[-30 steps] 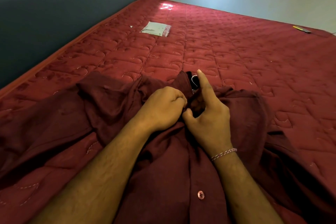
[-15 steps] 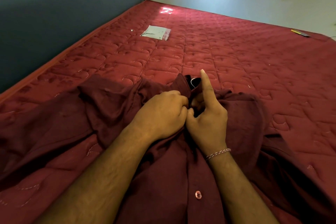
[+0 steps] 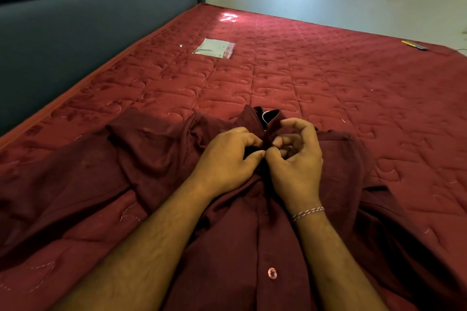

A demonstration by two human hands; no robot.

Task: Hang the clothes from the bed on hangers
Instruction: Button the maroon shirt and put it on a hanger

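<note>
We see a dark red shirt [image 3: 156,159] spread front-up on a bed [image 3: 328,88], its collar pointing away from us toward the far wall. Both hands meet at the placket just below the collar — the left hand [image 3: 225,159] is curled, pinching the fabric edge, and the right hand [image 3: 295,159] is curled too, fingertips pinching the opposite edge, thumbs touching. A thread bracelet [image 3: 307,212] circles the right wrist. A pink button [image 3: 272,273] shows lower on the shirt, nearer us. Beyond the collar lies a flat plastic packet [image 3: 214,48] — left of it, a blue headboard [image 3: 75,33]. Something dark sits inside the collar; we cannot tell what.
</note>
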